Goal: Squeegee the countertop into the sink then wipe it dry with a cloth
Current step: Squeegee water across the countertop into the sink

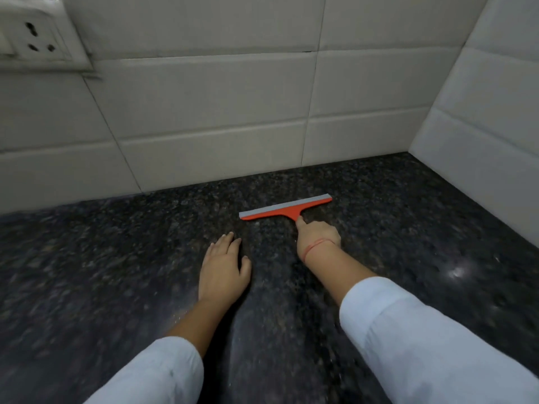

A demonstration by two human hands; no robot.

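Dark speckled countertop fills the lower view, tiled wall along the back & a 2nd tiled wall closing the right side into a corner. Wall socket sits top left. No sink or cloth in view, so can't tell which way the water has to go.

Left hand lies flat, fingers spread, palm down on the counter, holding nothing. Right hand is wrapped round the handle of the orange squeegee, forefinger along the neck; grey blade faces the back wall, near the corner.

Risks, as I judge: pushing fwd shoves water against the tiles, not a sink; blade tilting off the stone leaves streaks; flat left hand sits in the pull path & smears. Open room is left & toward the body; back & right are blocked
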